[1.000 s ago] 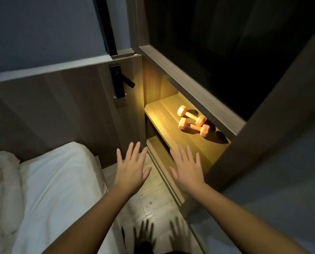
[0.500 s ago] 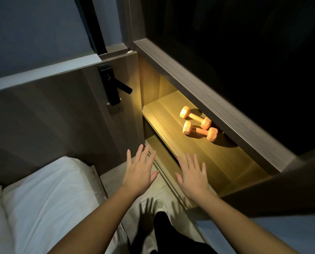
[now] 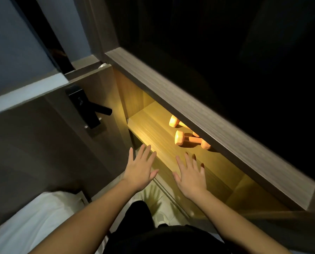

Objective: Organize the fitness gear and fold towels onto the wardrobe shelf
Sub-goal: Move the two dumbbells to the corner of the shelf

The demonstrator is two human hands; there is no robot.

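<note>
Two orange dumbbells lie side by side on the lit wooden wardrobe shelf [image 3: 153, 129]. The nearer dumbbell [image 3: 189, 139] shows almost whole; the farther dumbbell [image 3: 176, 122] is half hidden under the grey board above. My left hand [image 3: 139, 170] hovers flat with fingers spread, just left of the shelf's front edge. My right hand [image 3: 190, 176] is spread the same way over the shelf's front, a hand's length short of the dumbbells. Both hands hold nothing. No towel is identifiable.
A thick grey-brown board [image 3: 208, 125] overhangs the shelf, with dark wardrobe space above it. A door with a black lever handle [image 3: 90, 110] stands to the left. White bedding [image 3: 34, 222] fills the lower left. Pale floor tiles [image 3: 164, 208] show between my arms.
The view has shifted closer and downward, so the board now covers part of the dumbbells. Both hands stayed spread and empty, moving forward toward the shelf.
</note>
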